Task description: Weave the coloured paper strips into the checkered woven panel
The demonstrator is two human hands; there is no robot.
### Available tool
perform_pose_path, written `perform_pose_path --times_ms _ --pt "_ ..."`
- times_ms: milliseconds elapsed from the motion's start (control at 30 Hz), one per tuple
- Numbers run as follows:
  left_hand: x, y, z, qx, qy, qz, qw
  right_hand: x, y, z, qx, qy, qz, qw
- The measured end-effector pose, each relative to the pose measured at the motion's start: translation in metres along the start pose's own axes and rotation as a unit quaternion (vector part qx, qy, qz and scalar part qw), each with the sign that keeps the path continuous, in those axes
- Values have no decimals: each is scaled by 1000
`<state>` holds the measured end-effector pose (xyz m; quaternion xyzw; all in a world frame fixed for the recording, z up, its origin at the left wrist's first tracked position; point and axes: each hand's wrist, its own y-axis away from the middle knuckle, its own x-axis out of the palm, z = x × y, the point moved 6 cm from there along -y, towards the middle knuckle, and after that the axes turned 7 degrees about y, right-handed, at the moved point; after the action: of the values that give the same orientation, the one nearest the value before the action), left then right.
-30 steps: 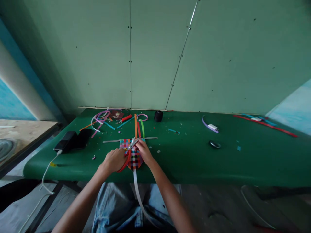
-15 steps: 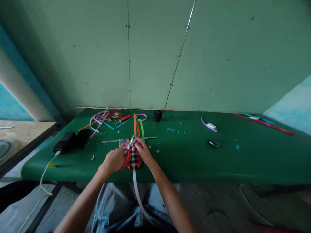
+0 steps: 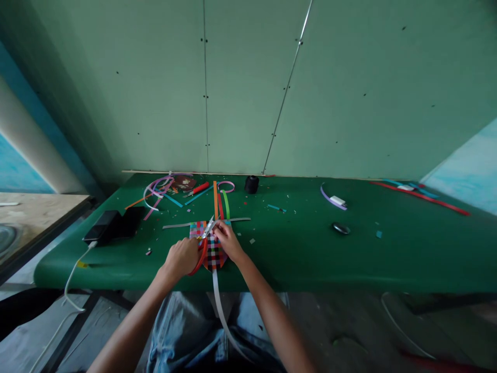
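Observation:
My left hand [image 3: 184, 256] is closed around red-handled scissors [image 3: 201, 259], their metal blades pointing away from me over a woven piece [image 3: 214, 257] of multicoloured checked strips. My right hand [image 3: 228, 238] pinches a pale strip end at the blades, over the weave's upper right part; the fingertips partly hide it. An orange strip [image 3: 216, 199], a red strip [image 3: 221, 206] and a green strip [image 3: 226, 204] stick out from the far edge. Grey strips [image 3: 176, 226] reach out sideways, and a long white strip [image 3: 217, 295] hangs from the near end over my lap.
Tangled purple strips [image 3: 161, 186] and a red-handled tool [image 3: 200, 189] lie at the back left. A black spool [image 3: 251, 184] stands near the wall. Black devices [image 3: 103, 227] with a white cable [image 3: 72, 274] sit left. A dark oval object [image 3: 340, 228] and red strip [image 3: 427, 198] lie right.
Almost nothing differs. Both hands, the scissors and the woven piece keep nearly the same place, with only a very slight shift of the whole view.

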<state>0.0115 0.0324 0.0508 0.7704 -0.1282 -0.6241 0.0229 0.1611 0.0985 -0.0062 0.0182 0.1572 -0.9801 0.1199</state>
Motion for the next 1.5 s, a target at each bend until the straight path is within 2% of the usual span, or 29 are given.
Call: perform_pose_path --times_ms 333,600,900,1267,1367,1500 --pt "-2 2 5 -6 32 1 999 2 2 10 17 22 2 1000" --pt "2 0 3 -7 39 1 999 1 1 7 9 16 2 1000" --pt "-2 -1 4 -1 39 1 999 0 1 12 -4 38 6 999" --pt "-4 -7 7 -7 54 -18 998 1 3 6 22 32 4 999" --pt "-14 -2 22 -32 76 -35 996 1 5 8 26 48 10 998" --pt "-30 17 67 -77 114 -80 987 0 6 9 45 37 5 998"
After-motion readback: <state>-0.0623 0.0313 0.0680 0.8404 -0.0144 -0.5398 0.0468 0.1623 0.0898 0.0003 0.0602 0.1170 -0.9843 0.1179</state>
